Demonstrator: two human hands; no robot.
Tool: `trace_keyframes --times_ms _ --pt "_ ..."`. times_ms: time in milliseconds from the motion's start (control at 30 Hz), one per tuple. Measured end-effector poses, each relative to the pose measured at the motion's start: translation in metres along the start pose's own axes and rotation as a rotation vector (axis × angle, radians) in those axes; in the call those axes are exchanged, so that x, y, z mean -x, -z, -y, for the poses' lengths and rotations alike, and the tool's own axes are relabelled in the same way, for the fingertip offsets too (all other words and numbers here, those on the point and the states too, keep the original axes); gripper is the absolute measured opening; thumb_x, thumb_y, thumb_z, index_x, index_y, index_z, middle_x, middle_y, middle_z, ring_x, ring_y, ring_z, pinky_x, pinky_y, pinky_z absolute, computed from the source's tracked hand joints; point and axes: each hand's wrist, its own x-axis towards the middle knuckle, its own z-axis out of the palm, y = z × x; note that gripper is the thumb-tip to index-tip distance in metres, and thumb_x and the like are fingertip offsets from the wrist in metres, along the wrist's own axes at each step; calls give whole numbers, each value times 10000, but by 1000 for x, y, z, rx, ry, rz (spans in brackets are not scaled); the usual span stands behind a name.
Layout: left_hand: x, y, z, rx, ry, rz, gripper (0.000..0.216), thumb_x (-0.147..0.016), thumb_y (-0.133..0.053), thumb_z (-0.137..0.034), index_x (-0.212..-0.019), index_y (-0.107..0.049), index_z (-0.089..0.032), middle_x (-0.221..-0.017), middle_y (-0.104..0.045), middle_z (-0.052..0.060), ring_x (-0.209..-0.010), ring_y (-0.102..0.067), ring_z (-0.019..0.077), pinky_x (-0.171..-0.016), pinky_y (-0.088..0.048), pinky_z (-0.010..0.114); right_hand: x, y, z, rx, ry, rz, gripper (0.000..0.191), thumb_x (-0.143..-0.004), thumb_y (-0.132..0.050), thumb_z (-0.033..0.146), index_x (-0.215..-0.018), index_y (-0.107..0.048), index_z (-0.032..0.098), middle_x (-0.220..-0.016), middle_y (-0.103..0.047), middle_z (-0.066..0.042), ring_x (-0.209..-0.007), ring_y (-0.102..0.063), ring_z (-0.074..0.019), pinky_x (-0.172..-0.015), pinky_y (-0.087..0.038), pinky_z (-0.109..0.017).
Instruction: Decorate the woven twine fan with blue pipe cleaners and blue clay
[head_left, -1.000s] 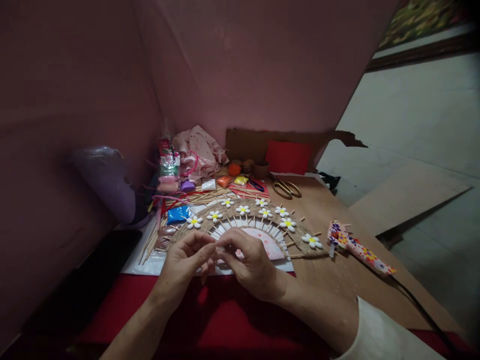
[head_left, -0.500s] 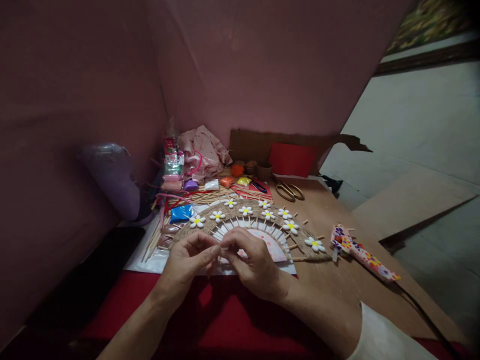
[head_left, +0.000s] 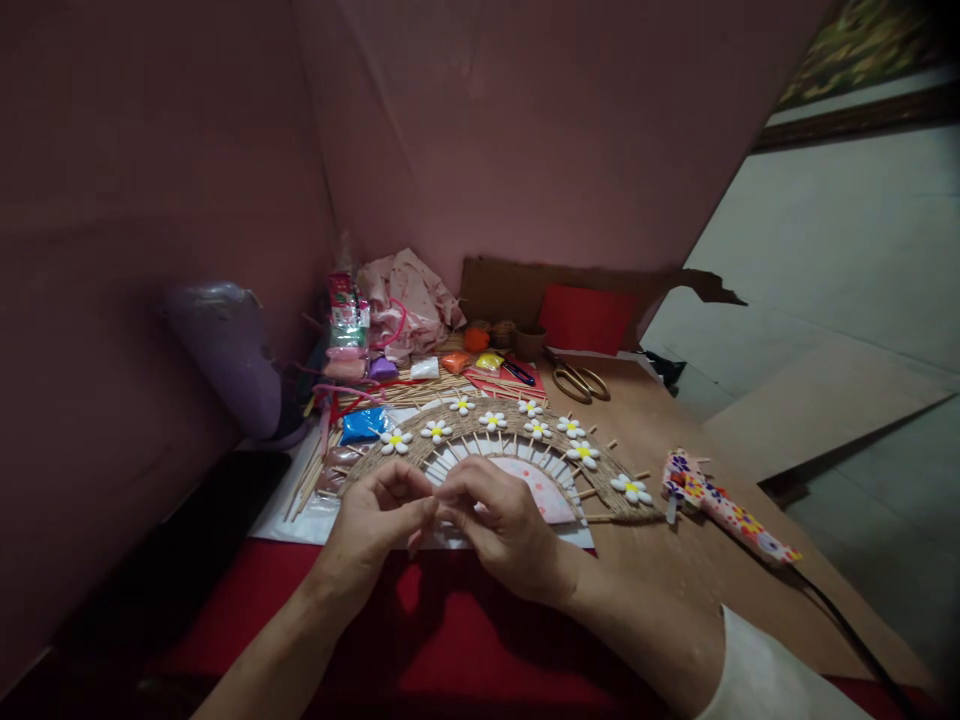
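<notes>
My left hand (head_left: pixel 375 525) and my right hand (head_left: pixel 504 525) meet fingertip to fingertip just above the table's near side. Thumb and fingers of each are pinched together, and whatever they may hold is too small or hidden to make out. Behind them lies a half-round fan (head_left: pixel 480 424) of twine woven over wooden sticks, its band dotted with several white flowers (head_left: pixel 583 454) with yellow centres. A pink spotted piece (head_left: pixel 536 488) fills the fan's inner middle, partly covered by my right hand. White paper (head_left: pixel 330 525) lies under the fan.
Clay packets, a blue one (head_left: pixel 364 425) among them, and loose sticks (head_left: pixel 304 480) lie at the left and back. Scissors (head_left: pixel 577 379) rest on brown cardboard (head_left: pixel 637 600). A flower-patterned glue gun (head_left: pixel 727 505) with a cord is at right. A purple bag (head_left: pixel 229 360) leans left.
My fingertips have shifted slightly against each other, still pinched together. The fan and the other things on the table stay where they were.
</notes>
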Motion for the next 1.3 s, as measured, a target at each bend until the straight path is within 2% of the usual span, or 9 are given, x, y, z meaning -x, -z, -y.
trace_keyframes --times_ms 133,200,300,400,567,700,933,1133,1300 --pt "0 0 0 -4 -18 8 168 -613 -745 -215 -652 -595 -150 -494 -541 -32 -383 -435 55 -389 -325 171 -1 1 3 -90 -91 28 40 -805 -572 143 -793 -591 177 -761 -568 -26 -722 -516 -141 -664 -432 -282" --pt "-1 0 -1 38 -19 -26 153 -595 -740 -183 -643 -599 -148 -514 -550 -31 -399 -438 52 -400 -327 167 -3 3 5 -320 -277 53 55 -784 -621 205 -755 -591 170 -697 -562 -5 -637 -512 -120 -603 -434 -263" --pt "-3 0 -5 146 7 -119 157 -603 -737 -194 -723 -646 -150 -576 -581 -16 -495 -499 64 -475 -386 163 -7 5 6 -825 -566 129 165 -744 -681 293 -735 -591 155 -596 -544 29 -491 -477 -78 -482 -415 -216" --pt "-3 -1 -8 218 54 -99 243 -634 -747 -276 -821 -672 -139 -623 -606 8 -533 -521 65 -526 -418 167 -9 5 3 -1035 -635 85 215 -714 -716 330 -741 -616 141 -568 -551 33 -460 -474 -62 -434 -406 -187" --pt "0 -1 -7 244 116 -66 252 -654 -749 -345 -717 -595 -155 -579 -551 -19 -474 -483 49 -429 -329 138 -9 2 -2 -1006 -660 -26 239 -684 -748 331 -806 -653 148 -578 -592 32 -451 -517 -60 -431 -433 -180" --pt "0 0 -6 246 99 -71 267 -597 -793 -297 -691 -586 -158 -594 -544 -32 -490 -473 45 -444 -337 141 -9 1 -3 -968 -661 -77 238 -711 -725 324 -894 -674 181 -597 -619 41 -447 -548 -53 -459 -463 -181" --pt "1 1 -2 52 81 -19 316 -671 -711 -435 -648 -616 -135 -482 -527 -19 -348 -350 29 -351 -171 158 -10 -1 -1 -905 -644 -50 226 -681 -745 323 -789 -643 153 -546 -614 32 -429 -544 -75 -417 -451 -190" --pt "5 -5 -6 49 84 -4 244 -633 -755 -356 -693 -635 -151 -496 -543 -22 -355 -379 33 -350 -181 153 -9 -2 5 -769 -591 -118 203 -633 -780 277 -703 -640 148 -527 -582 45 -420 -497 -57 -419 -412 -180" --pt "4 -3 -5 35 117 59 250 -661 -733 -370 -733 -622 -158 -531 -559 -23 -341 -344 20 -342 -169 152 -4 -6 4 -746 -561 -111 122 -703 -720 263 -729 -650 166 -546 -587 32 -463 -530 -81 -459 -446 -205"
